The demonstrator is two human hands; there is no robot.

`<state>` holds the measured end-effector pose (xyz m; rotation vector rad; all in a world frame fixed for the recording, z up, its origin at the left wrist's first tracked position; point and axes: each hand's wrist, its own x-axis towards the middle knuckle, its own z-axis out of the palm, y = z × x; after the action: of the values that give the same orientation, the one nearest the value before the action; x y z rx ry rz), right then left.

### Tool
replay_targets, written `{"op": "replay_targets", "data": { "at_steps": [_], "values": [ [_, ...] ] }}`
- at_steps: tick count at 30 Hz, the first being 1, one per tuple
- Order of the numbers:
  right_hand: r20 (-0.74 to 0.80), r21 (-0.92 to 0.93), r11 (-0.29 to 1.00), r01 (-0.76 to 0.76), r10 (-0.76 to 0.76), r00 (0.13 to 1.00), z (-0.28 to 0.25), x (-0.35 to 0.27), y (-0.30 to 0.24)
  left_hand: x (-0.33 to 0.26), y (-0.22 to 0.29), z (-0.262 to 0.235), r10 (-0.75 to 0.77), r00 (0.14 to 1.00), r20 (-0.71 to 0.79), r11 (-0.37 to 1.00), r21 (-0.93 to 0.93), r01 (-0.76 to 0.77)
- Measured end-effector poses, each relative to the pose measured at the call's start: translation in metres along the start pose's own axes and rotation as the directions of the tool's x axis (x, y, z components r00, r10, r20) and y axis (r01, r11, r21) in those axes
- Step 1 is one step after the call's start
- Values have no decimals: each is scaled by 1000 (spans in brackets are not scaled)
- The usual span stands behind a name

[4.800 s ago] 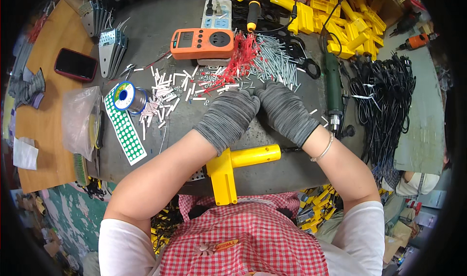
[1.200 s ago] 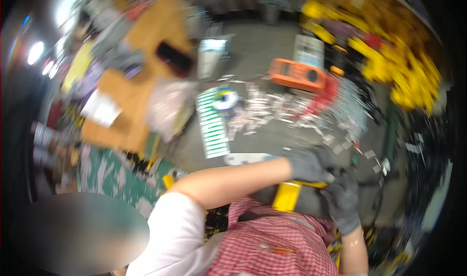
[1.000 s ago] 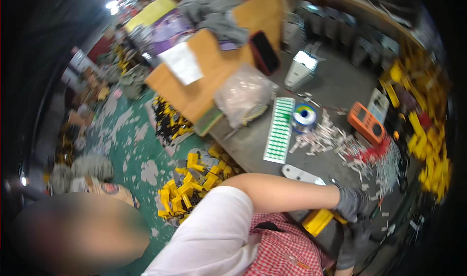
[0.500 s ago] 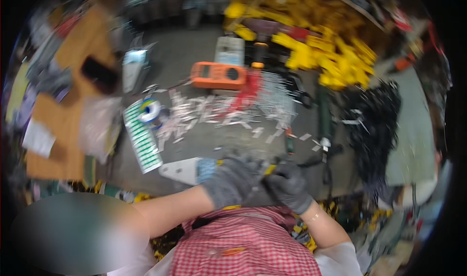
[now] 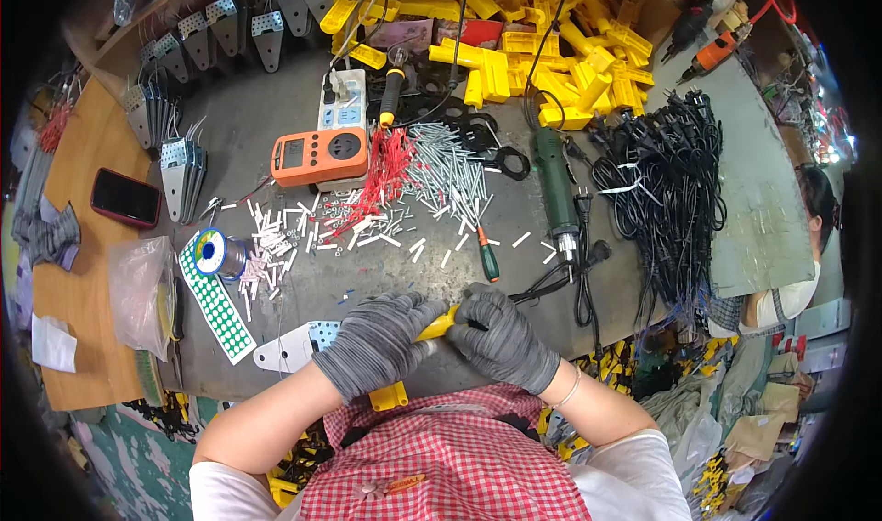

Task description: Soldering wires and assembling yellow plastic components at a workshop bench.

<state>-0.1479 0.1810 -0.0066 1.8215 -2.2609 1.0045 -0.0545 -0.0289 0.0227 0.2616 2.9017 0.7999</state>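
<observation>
Both my hands wear grey striped knit gloves and meet at the near edge of the grey bench. My left hand (image 5: 381,339) is closed on a yellow plastic housing (image 5: 438,325), whose middle shows between the hands. At its other end, the fingers of my right hand (image 5: 505,339) are curled round it; a small dark bit shows at the fingertips. Below my left wrist, a second yellow plastic piece (image 5: 389,396) lies at the bench edge. Left of that hand is a flat metal plate (image 5: 287,349) with holes, partly covered by the glove.
An orange meter (image 5: 320,158), white power strip (image 5: 342,103), screws (image 5: 450,167), white sleeves (image 5: 271,245) and a screwdriver (image 5: 487,256) lie ahead. Rightward are a green power tool (image 5: 554,186) and black cords (image 5: 661,190). Yellow housings (image 5: 588,71) pile at the back. Another person (image 5: 785,291) is at right.
The view has swung, so the bench things sit further left, and the blur has gone. My hands stay together at the bench edge; more of the yellow housing now shows between them.
</observation>
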Motion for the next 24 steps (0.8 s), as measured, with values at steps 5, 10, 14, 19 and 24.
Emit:
{"op": "replay_targets", "data": {
  "at_steps": [5, 10, 14, 19, 24],
  "values": [
    [-1, 28, 999, -29, 29, 1000, 1, -1, -2, 49, -25, -32, -42, 997, 62, 985, -167, 52],
    [-50, 79, 995, -66, 70, 996, 11, -8, 1, 143, -50, -54, 309, 946, -99, 755, 631, -181],
    [-60, 35, 996, -84, 86, 994, 14, -6, -3, 170, -54, -51, 277, 941, 195, 628, 704, -331],
    [-80, 64, 992, -105, 110, 991, 13, -9, 1, 137, -41, -53, 446, 892, -65, 770, 537, -346],
    [-64, 64, 992, -109, 113, 992, 14, -6, 1, 20, -13, -35, 14, 995, -97, 992, -124, -26]
  ]
}}
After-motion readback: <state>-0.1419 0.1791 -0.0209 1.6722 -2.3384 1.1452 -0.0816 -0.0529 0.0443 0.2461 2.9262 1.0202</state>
